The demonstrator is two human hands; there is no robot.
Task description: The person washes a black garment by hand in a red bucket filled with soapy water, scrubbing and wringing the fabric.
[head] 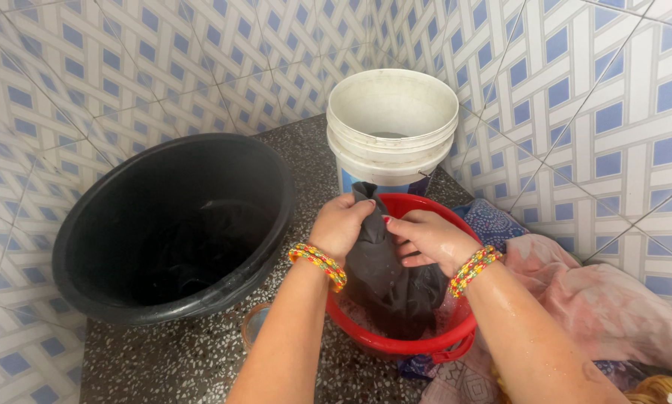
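Observation:
A wet dark grey cloth [385,277] hangs into a small red plastic basin [407,346] on the speckled floor. My left hand [341,223] is clenched on the cloth's upper part, lifting it. Just to the right, my right hand [426,238] grips the same cloth, knuckles almost touching the left hand. Both wrists wear beaded bracelets and both forearms look wet. The lower end of the cloth lies in the basin.
A large black tub [96,224] with dark wet laundry inside stands at left. A white bucket [392,123] sits behind the basin in the tiled corner. Pink and blue patterned clothes [605,299] are heaped at right against the tiled wall.

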